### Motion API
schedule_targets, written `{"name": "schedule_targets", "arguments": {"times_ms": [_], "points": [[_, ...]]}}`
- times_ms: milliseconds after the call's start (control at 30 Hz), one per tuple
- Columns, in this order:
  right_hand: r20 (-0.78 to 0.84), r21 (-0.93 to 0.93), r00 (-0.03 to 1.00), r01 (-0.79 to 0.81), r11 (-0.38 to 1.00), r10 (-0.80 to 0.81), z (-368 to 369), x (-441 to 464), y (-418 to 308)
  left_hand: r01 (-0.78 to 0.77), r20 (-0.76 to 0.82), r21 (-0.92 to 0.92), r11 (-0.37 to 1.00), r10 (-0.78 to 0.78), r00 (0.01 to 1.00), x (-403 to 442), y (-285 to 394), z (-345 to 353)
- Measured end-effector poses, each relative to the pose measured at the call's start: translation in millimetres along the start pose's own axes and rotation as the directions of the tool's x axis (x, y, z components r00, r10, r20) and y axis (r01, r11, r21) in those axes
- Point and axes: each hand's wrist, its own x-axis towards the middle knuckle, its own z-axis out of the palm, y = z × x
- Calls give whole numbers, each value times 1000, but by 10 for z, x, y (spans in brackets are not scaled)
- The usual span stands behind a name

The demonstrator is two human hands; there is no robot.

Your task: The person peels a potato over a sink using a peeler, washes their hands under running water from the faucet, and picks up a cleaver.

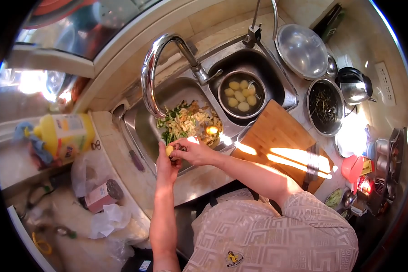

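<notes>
My left hand [165, 167] is closed around a yellow, partly peeled potato [169, 150] over the near edge of the left sink basin [145, 122]. Right against it, my right hand [196, 152] has its fingers curled at the potato. Something dark shows at those fingertips, too small to make out. Just beyond both hands lies a heap of pale peelings and green leaf scraps [190, 121] in the basin. In the right basin a round metal bowl [221, 97] holds several peeled potatoes [242, 96] in water.
A chrome faucet [148, 77] arches over the left basin. On the right, a wooden cutting board [269, 131] bears a knife [312, 165]. Behind it stand a bowl of dark greens [324, 106], a large metal lid [302, 51] and a kettle [352, 88]. A yellow jug [68, 131] stands left.
</notes>
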Motion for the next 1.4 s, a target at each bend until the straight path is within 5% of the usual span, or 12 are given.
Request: {"name": "schedule_targets", "arguments": {"times_ms": [167,200,267,367,467,733,800,933,1000,1133,1267,1400], "points": [[17,746,925,-265,612,380,-65,144,106,189,231,-127,974,-156,960,58,71,-236],[-16,696,924,-264,668,381,-116,164,141,243,338,-195,950,-168,926,50,83,-264],[-111,-11,976,-192,981,189,-240,158,228,186,156,-194,963,-157,975,-56,129,-106],[-238,-206,969,-113,972,62,-203,143,225,145,-20,-74,987,-147,989,-77,114,-4],[-94,-6,968,234,972,-234,-17,164,242,132,-70,-52,990,-135,988,-63,56,-37],[191,-29,980,-54,998,59,-222,164,29,233,280,-95,968,-199,939,30,15,-242],[60,642,971,-216,736,233,-153,243,217,275,406,-164,947,-189,894,11,27,-291],[86,341,974,-226,912,210,-32,133,78,139,142,24,990,-141,980,-107,45,-139],[153,99,983,-118,988,102,10,155,112,-122,-106,247,961,152,983,-62,19,-39],[121,386,939,-343,856,322,-45,163,-64,-159,-106,404,901,219,970,28,-48,-163],[155,575,916,-389,720,371,-66,119,0,-22,103,-55,998,27,994,-17,-3,-291],[101,342,956,-293,893,275,39,55,-51,-29,-49,-6,1000,28,998,-76,35,-151]]}}
